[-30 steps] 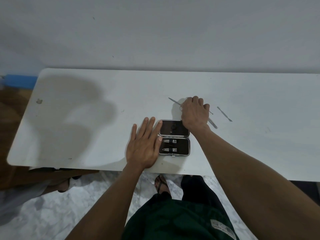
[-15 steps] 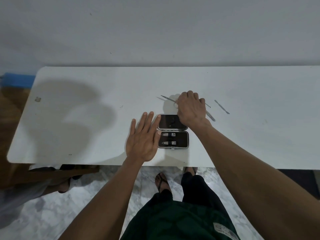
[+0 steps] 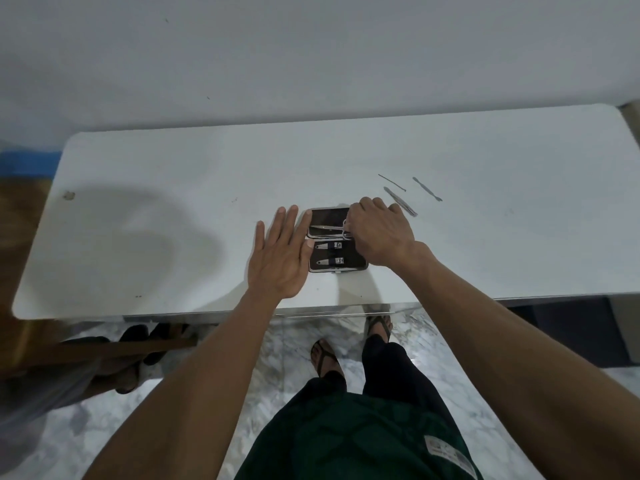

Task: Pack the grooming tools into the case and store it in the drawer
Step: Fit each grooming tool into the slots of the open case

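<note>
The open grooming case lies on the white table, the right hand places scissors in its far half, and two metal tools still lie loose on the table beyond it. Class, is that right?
Not quite. The head view shows three loose metal tools, not two. The rest holds: the grooming case lies open on the white table, and the right hand places scissors in its far half.

smooth matt white table (image 3: 173, 174), shiny metal tools (image 3: 400, 200), dark glossy-lined case (image 3: 349, 266)

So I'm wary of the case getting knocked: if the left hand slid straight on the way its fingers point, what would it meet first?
Probably the far half of the open black grooming case: the flat left hand points away and slightly right, its fingertips already at that edge. Whether they touch it is unclear.
</note>
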